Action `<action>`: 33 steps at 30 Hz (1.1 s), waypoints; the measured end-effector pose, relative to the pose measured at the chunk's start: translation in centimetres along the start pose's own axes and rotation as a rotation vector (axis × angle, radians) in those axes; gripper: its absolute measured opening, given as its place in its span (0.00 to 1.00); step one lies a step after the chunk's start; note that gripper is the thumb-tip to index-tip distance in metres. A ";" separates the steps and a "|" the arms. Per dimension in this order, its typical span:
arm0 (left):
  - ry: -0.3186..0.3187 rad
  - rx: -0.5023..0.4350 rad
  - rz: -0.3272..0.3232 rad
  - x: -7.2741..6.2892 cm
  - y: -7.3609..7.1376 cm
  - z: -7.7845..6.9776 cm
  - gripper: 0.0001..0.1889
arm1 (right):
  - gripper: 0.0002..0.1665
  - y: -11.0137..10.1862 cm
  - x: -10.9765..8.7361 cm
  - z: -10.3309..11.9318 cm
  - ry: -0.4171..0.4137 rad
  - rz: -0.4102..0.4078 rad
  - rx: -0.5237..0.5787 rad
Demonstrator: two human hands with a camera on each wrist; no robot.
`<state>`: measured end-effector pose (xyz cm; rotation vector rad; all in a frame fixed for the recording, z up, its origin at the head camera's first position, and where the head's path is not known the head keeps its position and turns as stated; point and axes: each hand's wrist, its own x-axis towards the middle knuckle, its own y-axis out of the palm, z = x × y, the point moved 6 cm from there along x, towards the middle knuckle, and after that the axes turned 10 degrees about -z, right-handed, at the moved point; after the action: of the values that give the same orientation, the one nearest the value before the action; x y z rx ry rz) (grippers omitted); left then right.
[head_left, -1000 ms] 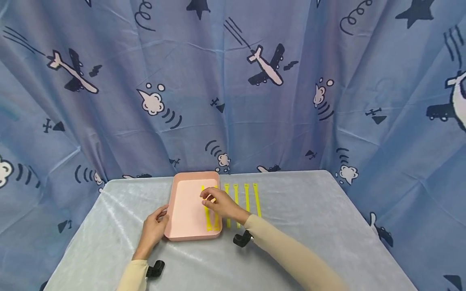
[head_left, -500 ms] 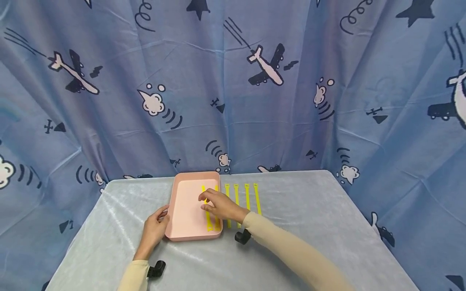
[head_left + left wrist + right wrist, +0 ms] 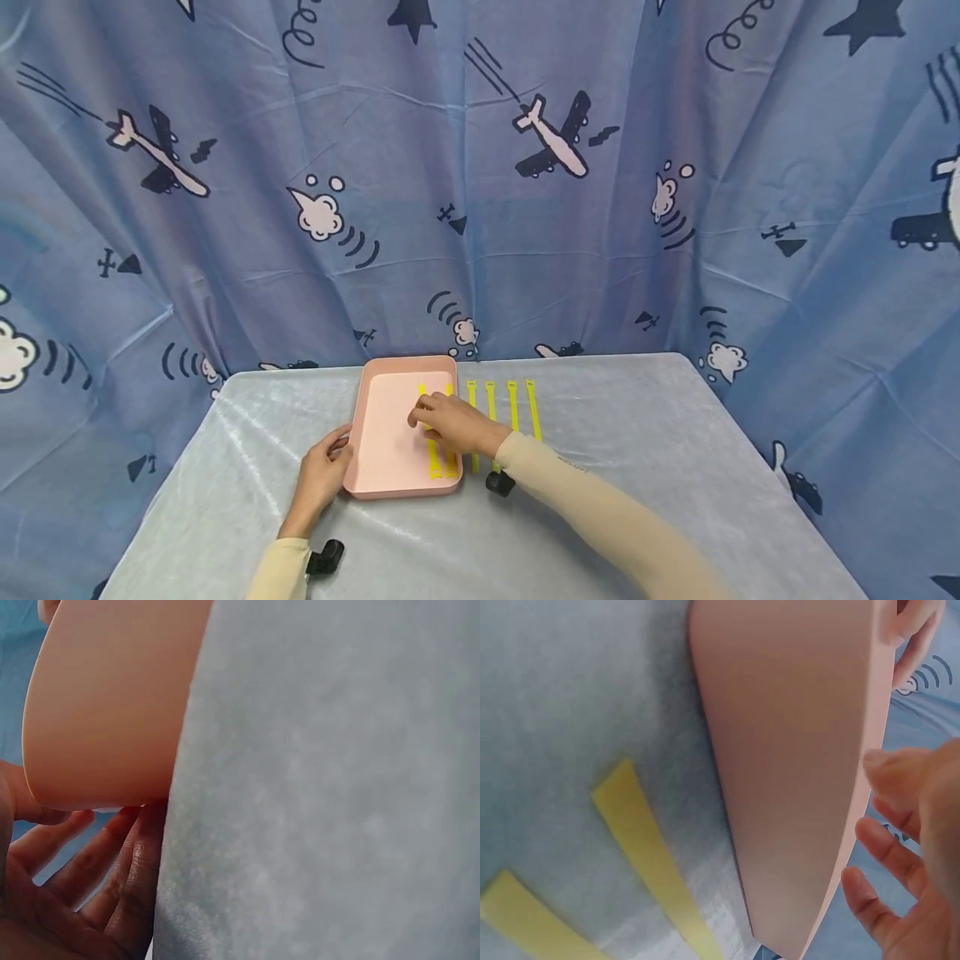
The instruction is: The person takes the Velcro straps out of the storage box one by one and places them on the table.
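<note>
A pink rectangular tray (image 3: 386, 437) stands on the table. My left hand (image 3: 321, 473) holds its left side; in the left wrist view the thumb (image 3: 37, 806) is at the rim and the fingers (image 3: 94, 859) are against the outer side. Inside the tray, along its right side, lie two yellow straps (image 3: 435, 460), partly hidden by my right hand (image 3: 459, 427). That hand hovers over them with loosely bent fingers (image 3: 885, 851). Nothing shows between its thumb and fingers. Whether a fingertip touches a strap cannot be seen.
Several more yellow straps (image 3: 513, 406) lie in a row just right of the tray, partly under the right forearm. A grey-white cloth covers the table (image 3: 622, 442). Behind it hangs a blue curtain (image 3: 480, 217) printed with aeroplanes. Black wrist cameras (image 3: 326, 557) sit on both wrists.
My right hand has shifted slightly toward the near left over the tray, and its fingers dip lower. The left hand stays at the tray's side. The head view has shifted a little.
</note>
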<state>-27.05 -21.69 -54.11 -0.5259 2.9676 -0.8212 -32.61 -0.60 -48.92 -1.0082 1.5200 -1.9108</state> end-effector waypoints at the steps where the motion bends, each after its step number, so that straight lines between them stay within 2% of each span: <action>1: 0.000 0.000 0.000 0.0 0.0 0.0 0.23 | 0.15 0.1 0.1 0.0 -0.001 0.011 -0.011; 6: 0.005 0.000 -0.006 0.0 0.1 -0.1 0.23 | 0.16 0.4 0.4 -0.1 -0.008 0.053 -0.071; 16: 0.005 0.008 -0.021 0.1 0.1 0.0 0.22 | 0.19 1.1 0.8 0.0 -0.074 0.111 -0.233; 25: 0.003 0.011 -0.018 0.0 0.2 0.2 0.22 | 0.19 2.4 0.9 -0.7 -0.046 0.166 -0.239; 33: 0.011 0.009 -0.029 -0.1 0.1 0.1 0.22 | 0.16 2.8 1.2 -0.6 -0.067 0.153 -0.236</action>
<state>-27.02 -21.61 -54.26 -0.5672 2.9714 -0.8425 -33.95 -1.87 -51.40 -1.0118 1.7596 -1.6050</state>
